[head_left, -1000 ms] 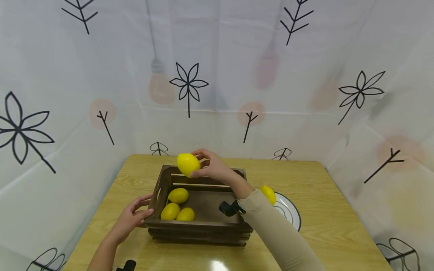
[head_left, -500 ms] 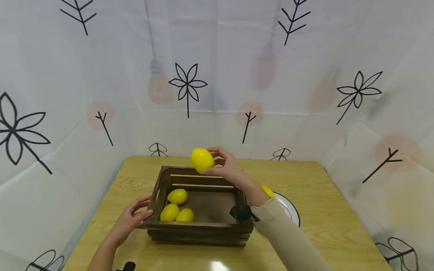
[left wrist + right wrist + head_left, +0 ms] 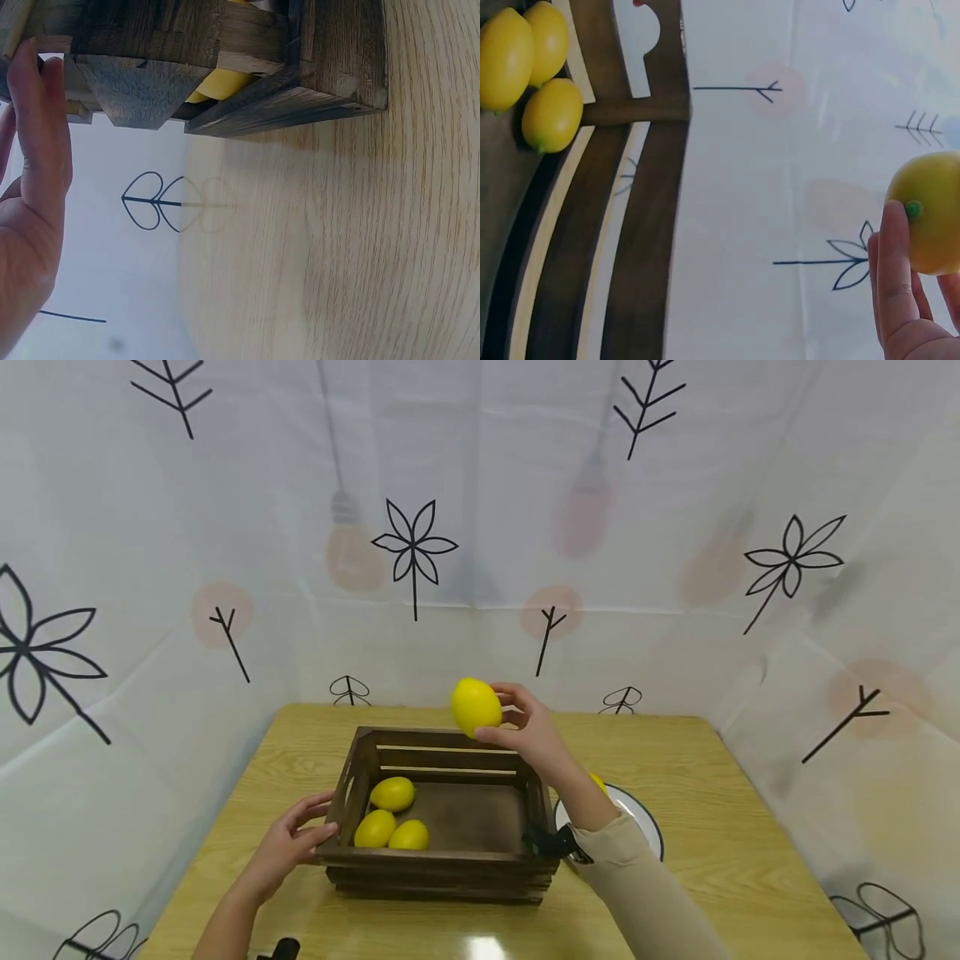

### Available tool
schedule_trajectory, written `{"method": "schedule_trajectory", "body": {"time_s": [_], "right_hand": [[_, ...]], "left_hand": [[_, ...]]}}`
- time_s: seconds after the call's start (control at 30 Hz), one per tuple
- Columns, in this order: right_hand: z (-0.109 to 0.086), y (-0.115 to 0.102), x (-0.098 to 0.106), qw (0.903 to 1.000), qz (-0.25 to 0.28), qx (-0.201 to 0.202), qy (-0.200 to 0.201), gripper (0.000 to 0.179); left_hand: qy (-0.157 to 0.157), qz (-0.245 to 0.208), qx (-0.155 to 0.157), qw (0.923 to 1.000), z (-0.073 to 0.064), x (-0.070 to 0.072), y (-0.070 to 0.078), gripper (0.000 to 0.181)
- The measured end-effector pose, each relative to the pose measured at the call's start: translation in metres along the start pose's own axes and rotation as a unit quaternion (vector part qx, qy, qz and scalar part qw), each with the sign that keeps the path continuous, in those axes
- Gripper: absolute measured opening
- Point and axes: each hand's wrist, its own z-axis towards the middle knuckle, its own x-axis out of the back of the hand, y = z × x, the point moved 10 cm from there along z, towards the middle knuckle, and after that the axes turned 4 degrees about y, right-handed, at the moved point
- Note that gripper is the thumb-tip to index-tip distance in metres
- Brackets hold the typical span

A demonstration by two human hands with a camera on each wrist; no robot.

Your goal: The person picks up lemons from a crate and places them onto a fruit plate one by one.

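Observation:
My right hand (image 3: 534, 733) holds a yellow lemon (image 3: 476, 707) between thumb and fingers, above the far right part of a dark wooden crate (image 3: 442, 868). The right wrist view shows the held lemon (image 3: 934, 217) with its green stem end by a fingertip. Three more lemons lie in the crate's left part, the nearest to the left wall being one lemon (image 3: 375, 829). My left hand (image 3: 283, 837) rests with extended fingers against the crate's left side. In the left wrist view its fingers (image 3: 46, 127) touch the slatted wall.
Right of the crate stands a white plate (image 3: 649, 827) with a dark rim, partly behind my right forearm. A yellow thing (image 3: 597, 782) shows there, mostly hidden by the arm. The wooden table (image 3: 750, 860) is bordered by a patterned white cloth (image 3: 480, 568).
My right hand has moved right with the lemon, from above the crate's back left toward its back right. The left hand and the crate stay in place.

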Motion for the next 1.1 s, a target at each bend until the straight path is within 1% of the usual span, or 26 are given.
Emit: {"method": "schedule_trajectory", "body": {"time_s": [0.17, 0.37, 0.57, 0.73, 1.1], "right_hand": [[-0.006, 0.008, 0.013, 0.9994, -0.009, -0.012, 0.03, 0.058], [-0.011, 0.023, 0.024, 0.9979, -0.014, -0.034, 0.053, 0.058], [-0.018, 0.028, 0.036, 0.9961, -0.021, -0.042, 0.075, 0.058], [-0.023, 0.032, 0.045, 0.9948, -0.024, -0.046, 0.088, 0.058], [-0.032, 0.036, 0.062, 0.9932, -0.024, -0.039, 0.107, 0.059]], "left_hand": [[-0.001, 0.002, 0.005, 1.0, 0.001, 0.0, -0.002, 0.055], [0.001, 0.001, 0.004, 1.0, 0.001, 0.001, -0.003, 0.056], [0.0, 0.001, 0.002, 1.0, 0.001, 0.0, -0.002, 0.056], [0.0, 0.002, -0.001, 1.0, 0.001, 0.0, -0.001, 0.056], [-0.002, 0.001, -0.003, 1.0, 0.001, 0.0, -0.001, 0.056]]}}
